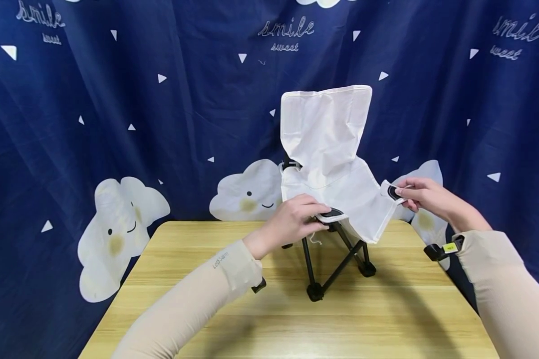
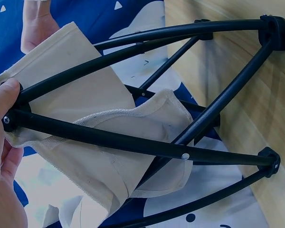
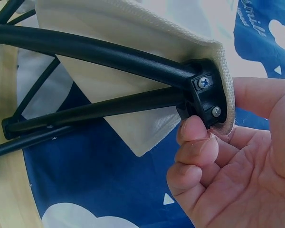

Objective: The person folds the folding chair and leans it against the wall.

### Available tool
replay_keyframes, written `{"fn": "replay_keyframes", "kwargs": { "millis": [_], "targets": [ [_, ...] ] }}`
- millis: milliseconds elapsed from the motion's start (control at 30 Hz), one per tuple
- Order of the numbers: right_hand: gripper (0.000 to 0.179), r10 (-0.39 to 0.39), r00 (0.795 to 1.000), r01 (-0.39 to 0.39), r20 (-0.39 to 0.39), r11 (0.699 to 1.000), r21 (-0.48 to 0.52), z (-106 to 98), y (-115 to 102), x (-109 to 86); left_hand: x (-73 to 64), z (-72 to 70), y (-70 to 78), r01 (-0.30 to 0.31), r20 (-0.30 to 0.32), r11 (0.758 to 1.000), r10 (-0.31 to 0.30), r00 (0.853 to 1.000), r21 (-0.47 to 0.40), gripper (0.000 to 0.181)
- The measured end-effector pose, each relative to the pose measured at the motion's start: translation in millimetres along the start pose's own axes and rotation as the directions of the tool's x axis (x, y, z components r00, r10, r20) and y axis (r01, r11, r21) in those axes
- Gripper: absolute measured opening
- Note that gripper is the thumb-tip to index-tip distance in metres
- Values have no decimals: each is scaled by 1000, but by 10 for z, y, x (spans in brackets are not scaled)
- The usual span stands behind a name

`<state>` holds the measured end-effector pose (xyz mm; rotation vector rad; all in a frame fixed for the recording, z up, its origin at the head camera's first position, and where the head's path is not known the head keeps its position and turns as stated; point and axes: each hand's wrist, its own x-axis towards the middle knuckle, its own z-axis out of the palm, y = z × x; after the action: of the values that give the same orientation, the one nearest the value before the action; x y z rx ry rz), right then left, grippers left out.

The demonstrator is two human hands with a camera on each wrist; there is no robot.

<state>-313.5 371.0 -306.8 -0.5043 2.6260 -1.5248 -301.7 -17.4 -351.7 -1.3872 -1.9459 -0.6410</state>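
Note:
A small folding chair (image 1: 327, 127) with white fabric and a black tube frame stands on the table, its back toward the curtain. My left hand (image 1: 296, 217) grips the front left seat corner, where a black patch shows beside the fingers. In the left wrist view, two black tubes (image 2: 99, 137) meet at that corner under my thumb. My right hand (image 1: 426, 198) pinches the right seat corner, held out to the side. Seen by the right wrist camera, the black corner joint (image 3: 205, 92) with two screws sits against the fabric edge, between thumb and fingers.
The wooden table (image 1: 197, 299) spreads under the chair and both forearms. Behind it hangs a dark blue curtain (image 1: 197, 114) printed with clouds, triangles and lettering. Crossed legs end in black feet (image 1: 315, 291) on the tabletop. A loose string hangs beneath the seat.

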Motion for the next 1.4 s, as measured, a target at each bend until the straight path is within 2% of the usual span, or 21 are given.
{"fn": "replay_keyframes", "kwargs": {
  "millis": [267, 833, 1400],
  "targets": [
    [17, -28, 1000, 27, 9, 999, 19, 36, -40, 26, 0, -29, -23, 6, -8, 1000, -6, 1000, -12, 34],
    [13, -1, 1000, 1, -3, 999, -45, 89, -129, 79, 16, -67, -77, 14, -3, 1000, -14, 1000, -22, 32],
    [19, 19, 1000, -20, -6, 996, -82, 180, -262, 181, 35, -90, -165, 59, 1, 998, -59, 998, -19, 35]
  ]
}}
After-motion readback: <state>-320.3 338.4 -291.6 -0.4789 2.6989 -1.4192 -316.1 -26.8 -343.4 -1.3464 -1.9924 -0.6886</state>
